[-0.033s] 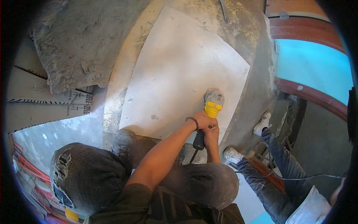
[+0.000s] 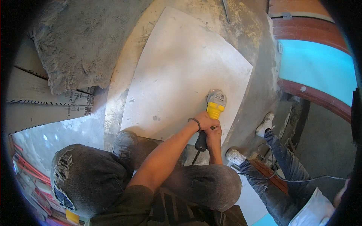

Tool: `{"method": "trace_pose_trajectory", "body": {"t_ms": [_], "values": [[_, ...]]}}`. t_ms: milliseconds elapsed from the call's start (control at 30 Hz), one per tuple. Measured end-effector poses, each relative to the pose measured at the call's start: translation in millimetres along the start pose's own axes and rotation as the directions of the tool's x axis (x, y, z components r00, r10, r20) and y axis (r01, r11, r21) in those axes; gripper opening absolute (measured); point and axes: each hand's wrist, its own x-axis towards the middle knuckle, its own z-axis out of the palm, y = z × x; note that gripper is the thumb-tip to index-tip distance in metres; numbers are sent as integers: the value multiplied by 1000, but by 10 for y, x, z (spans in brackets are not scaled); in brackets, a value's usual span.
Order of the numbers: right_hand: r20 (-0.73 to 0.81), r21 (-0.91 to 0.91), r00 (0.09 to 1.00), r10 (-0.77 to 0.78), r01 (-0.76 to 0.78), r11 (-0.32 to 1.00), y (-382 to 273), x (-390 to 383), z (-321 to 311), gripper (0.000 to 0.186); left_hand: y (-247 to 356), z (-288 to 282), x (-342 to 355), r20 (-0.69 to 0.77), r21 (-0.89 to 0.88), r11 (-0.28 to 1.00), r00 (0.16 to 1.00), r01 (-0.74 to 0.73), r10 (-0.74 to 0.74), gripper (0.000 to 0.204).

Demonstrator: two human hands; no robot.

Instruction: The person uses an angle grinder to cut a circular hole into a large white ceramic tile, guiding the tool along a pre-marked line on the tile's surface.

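A yellow and grey angle grinder (image 2: 215, 106) with a black rear handle is in both of my hands, its head down on a large pale board (image 2: 177, 71). My left hand (image 2: 206, 121), a dark bracelet at its wrist, is closed around the yellow body. Just behind it, my right hand (image 2: 214, 135) grips the black rear part, its fingers partly hidden by the left hand and the tool. The grinder's disc is hidden beneath its head. From the rear end a black cord (image 2: 195, 157) runs back toward my knees.
To the right, another person's legs (image 2: 277, 158) and white shoes (image 2: 265, 124) are near the board, with a cable (image 2: 313, 178) crossing them. Cardboard boxes (image 2: 45, 116) and a rough grey slab (image 2: 83, 45) lie at left. A thin rod (image 2: 226, 10) rests beyond the board.
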Motion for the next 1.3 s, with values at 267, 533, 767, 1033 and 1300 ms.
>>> {"method": "trace_pose_trajectory", "body": {"t_ms": [267,533,767,1033,1300], "values": [[-1,-58,1000,-2,2,998,-90,-55,47,49,-69,4,-5,6,-61,998,1000,1,0,48],[-7,147,997,-79,79,986,-81,-154,-103,43,138,192,-5,-22,112,994,1000,-5,7,47],[-20,68,996,-87,88,994,-71,-48,-77,43,362,0,-99,-6,140,990,1000,25,-25,55],[-16,35,1000,17,-16,999,-385,-126,72,43,198,-48,48,27,86,993,996,82,-84,55],[16,67,999,33,-34,997,-449,-127,149,41,140,-90,83,47,34,997,996,73,-74,58]]}}
